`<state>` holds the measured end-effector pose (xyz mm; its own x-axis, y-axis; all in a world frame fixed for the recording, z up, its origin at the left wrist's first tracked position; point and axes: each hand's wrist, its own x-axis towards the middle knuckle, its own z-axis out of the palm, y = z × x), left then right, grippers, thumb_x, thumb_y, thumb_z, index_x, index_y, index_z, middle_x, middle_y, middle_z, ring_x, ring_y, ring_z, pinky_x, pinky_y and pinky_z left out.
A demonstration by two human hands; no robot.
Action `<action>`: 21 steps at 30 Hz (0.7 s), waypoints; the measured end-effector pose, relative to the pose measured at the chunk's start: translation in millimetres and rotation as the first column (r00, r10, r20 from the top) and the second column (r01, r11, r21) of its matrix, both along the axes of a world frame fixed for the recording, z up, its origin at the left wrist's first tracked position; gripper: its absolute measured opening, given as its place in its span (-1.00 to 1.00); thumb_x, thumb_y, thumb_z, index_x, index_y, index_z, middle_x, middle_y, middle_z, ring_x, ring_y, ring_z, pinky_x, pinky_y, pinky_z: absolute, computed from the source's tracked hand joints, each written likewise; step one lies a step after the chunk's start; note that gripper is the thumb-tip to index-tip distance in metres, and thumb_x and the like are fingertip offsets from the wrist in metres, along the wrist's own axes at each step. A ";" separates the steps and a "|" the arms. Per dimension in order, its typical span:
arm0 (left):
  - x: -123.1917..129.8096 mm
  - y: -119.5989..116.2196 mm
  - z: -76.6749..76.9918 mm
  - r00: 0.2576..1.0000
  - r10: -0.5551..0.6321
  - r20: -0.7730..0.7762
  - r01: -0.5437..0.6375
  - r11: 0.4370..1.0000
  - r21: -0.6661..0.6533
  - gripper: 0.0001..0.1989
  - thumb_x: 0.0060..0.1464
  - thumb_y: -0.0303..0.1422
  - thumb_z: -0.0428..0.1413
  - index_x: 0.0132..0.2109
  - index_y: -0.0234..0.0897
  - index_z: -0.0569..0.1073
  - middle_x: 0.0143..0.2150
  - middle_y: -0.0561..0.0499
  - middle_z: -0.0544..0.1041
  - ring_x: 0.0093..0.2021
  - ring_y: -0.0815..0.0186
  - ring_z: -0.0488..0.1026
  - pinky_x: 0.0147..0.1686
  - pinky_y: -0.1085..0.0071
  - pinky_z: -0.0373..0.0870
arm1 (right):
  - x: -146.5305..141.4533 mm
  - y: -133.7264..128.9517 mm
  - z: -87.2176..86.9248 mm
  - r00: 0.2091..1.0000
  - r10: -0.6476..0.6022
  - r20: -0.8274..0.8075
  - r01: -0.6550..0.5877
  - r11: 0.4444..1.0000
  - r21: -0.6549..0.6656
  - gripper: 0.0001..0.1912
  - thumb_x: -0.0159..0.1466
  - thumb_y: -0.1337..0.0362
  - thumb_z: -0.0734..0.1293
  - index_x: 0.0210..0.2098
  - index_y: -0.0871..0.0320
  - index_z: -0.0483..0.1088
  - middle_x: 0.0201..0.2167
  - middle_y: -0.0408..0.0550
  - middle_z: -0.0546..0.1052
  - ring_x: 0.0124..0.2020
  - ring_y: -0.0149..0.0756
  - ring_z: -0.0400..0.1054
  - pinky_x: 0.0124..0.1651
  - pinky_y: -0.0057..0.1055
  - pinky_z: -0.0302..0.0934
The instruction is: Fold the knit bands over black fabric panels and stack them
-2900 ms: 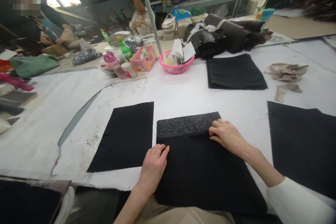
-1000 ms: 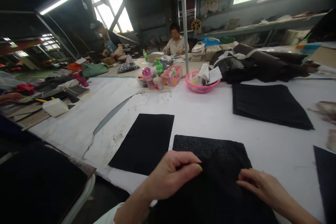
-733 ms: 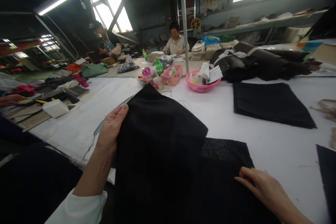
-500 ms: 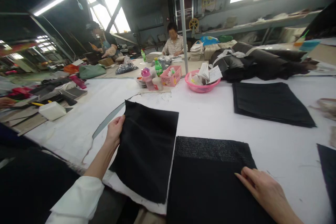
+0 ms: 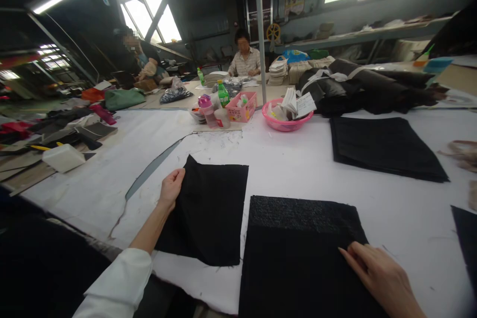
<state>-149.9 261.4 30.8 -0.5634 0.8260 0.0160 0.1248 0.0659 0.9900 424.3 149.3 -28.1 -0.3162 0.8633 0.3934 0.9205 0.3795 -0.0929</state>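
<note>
My left hand (image 5: 172, 190) is closed on the upper left edge of a black fabric piece (image 5: 212, 213). That piece is creased near the hand, and its lower part appears to rest on the white table. To its right, with a narrow gap between them, lies another black fabric panel (image 5: 294, 268) with a speckled, rough strip along its top. My right hand (image 5: 380, 271) is at this panel's right edge, fingers curled and thumb laid along the surface, seemingly pinching the cloth. The panel's near end runs out of view.
Farther right lies a stack of black fabric (image 5: 387, 149). Across the white table (image 5: 149, 134) stand a pink basin (image 5: 286, 124), a pink basket (image 5: 242, 109), bottles and a metal pole (image 5: 260, 35). A white block (image 5: 63, 158) is at left. Two people work beyond.
The fabric piece in my left hand has come down flatter, its lower edge shifting away from me and its held corner slightly right. My right hand has barely moved.
</note>
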 end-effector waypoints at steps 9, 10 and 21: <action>44.4 0.7 87.0 0.991 -0.131 0.030 0.121 0.967 0.223 -0.54 -0.05 -0.02 0.26 -0.13 -0.29 0.49 -0.36 0.07 0.51 -0.40 0.38 0.41 -0.33 0.50 0.38 | -2.0 0.2 2.5 1.000 0.021 -0.019 -0.021 1.000 0.019 -0.61 0.36 0.01 0.21 -0.51 0.10 0.26 -0.60 -0.21 0.27 -0.56 -0.41 0.18 -0.38 -0.39 0.01; 40.6 1.8 88.2 0.994 -0.106 0.021 0.098 0.967 0.234 -0.53 -0.05 -0.02 0.26 -0.12 -0.29 0.49 -0.36 0.07 0.51 -0.39 0.38 0.42 -0.32 0.50 0.38 | -1.9 0.4 1.9 1.000 0.019 -0.020 -0.019 1.000 0.018 -0.60 0.36 0.01 0.21 -0.51 0.10 0.26 -0.61 -0.21 0.28 -0.56 -0.41 0.19 -0.38 -0.38 0.01; -20.4 15.6 -38.4 0.994 0.046 -0.103 -0.049 0.998 -0.027 -0.40 -0.23 0.11 0.23 -0.25 -0.37 0.53 -0.40 0.00 0.54 -0.34 0.26 0.44 -0.32 0.42 0.37 | -1.3 0.8 0.4 1.000 0.013 -0.025 -0.012 0.999 0.033 -0.58 0.36 -0.01 0.18 -0.53 0.09 0.27 -0.61 -0.20 0.29 -0.58 -0.40 0.20 -0.41 -0.38 0.03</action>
